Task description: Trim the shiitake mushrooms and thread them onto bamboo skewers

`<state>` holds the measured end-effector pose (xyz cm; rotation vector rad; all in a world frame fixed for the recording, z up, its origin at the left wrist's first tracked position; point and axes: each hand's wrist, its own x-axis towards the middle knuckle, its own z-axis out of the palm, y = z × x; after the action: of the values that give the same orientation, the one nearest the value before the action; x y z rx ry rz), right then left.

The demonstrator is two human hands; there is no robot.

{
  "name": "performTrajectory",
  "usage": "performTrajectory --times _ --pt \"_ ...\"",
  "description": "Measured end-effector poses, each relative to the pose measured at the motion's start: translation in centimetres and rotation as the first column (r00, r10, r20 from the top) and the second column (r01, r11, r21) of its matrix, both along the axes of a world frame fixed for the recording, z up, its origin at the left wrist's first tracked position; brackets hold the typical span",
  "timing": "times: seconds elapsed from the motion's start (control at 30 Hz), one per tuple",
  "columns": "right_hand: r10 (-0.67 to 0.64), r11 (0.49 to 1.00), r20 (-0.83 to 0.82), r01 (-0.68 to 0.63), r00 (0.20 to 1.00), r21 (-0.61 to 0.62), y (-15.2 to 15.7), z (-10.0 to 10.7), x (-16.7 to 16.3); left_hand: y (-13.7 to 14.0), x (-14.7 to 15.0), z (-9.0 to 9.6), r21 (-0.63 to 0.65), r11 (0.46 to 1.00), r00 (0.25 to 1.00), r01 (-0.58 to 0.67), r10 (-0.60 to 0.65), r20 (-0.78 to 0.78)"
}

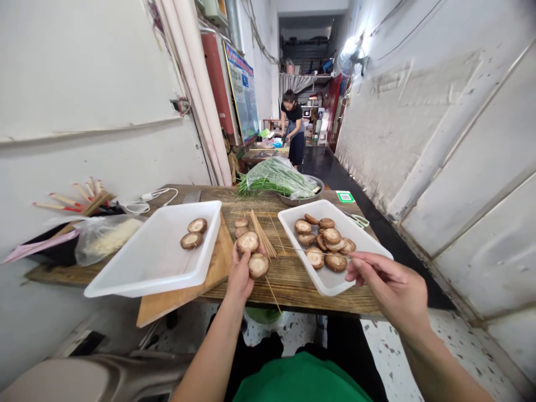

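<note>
My left hand (239, 278) is closed around two shiitake mushrooms, an upper mushroom (248, 242) and a lower mushroom (258, 266), their pale undersides facing up. Pinched between thumb and fingers of my right hand (391, 287) is a thin bamboo skewer (320, 253), pointing left across the right tray. Its tip is too fine to place exactly. Several loose shiitakes (334, 235) lie in that white plastic tray (330, 286). Beyond my left hand, more mushrooms (242, 226) and a bundle of skewers (262, 231) rest on the wooden table (288, 290).
A second white tray (138, 265) holds two mushrooms at left, partly on a wooden board (180, 301). Bagged green vegetables (278, 178) sit over a metal bowl (320, 187). Scissors (359, 220) lie by the right tray. Another person (294, 123) works farther back.
</note>
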<state>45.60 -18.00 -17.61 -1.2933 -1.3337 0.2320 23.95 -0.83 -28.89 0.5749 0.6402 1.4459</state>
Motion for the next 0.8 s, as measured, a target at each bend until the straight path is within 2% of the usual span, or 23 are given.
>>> performTrajectory --times 0.07,0.13,0.23,0.37,0.5,0.6,0.67,0.8 --pt "-0.041 0.999 0.276 0.037 0.96 0.02 1.6 1.4 -0.8 -0.1 -0.5 -0.1 0.029 0.999 1.0 0.019 -0.019 -0.005" --pt "-0.029 1.0 0.481 0.022 0.876 0.021 3.6 1.7 -1.8 -0.1 -0.9 -0.3 0.041 0.999 1.0 0.023 -0.023 0.0" --pt "-0.018 1.0 0.624 0.015 0.781 0.01 6.2 0.7 -3.4 -0.2 -1.5 -0.3 0.035 0.999 0.999 0.02 -0.021 0.037" --pt "-0.073 0.996 0.683 0.094 0.727 0.006 7.9 -0.3 -5.3 -0.3 -2.0 0.0 0.021 0.999 0.998 0.038 -0.039 0.055" --pt "-0.127 0.979 0.74 0.205 0.66 -0.014 8.3 1.6 -6.2 -0.4 -2.1 0.4 0.02 0.997 0.994 0.068 -0.07 0.083" --pt "-0.071 0.959 0.77 0.256 0.634 -0.123 9.2 2.3 -6.8 -0.5 -1.9 0.7 0.009 0.996 0.985 0.092 -0.093 0.148" --pt "-0.01 0.954 0.758 0.234 0.653 -0.189 10.2 1.3 -7.4 -0.5 -1.7 0.8 -0.041 0.993 0.975 0.109 -0.098 0.198" --pt "0.101 0.964 0.696 0.103 0.711 -0.245 11.0 -2.4 -8.4 -0.4 -1.7 1.3 -0.176 0.973 0.959 0.149 -0.098 0.266"
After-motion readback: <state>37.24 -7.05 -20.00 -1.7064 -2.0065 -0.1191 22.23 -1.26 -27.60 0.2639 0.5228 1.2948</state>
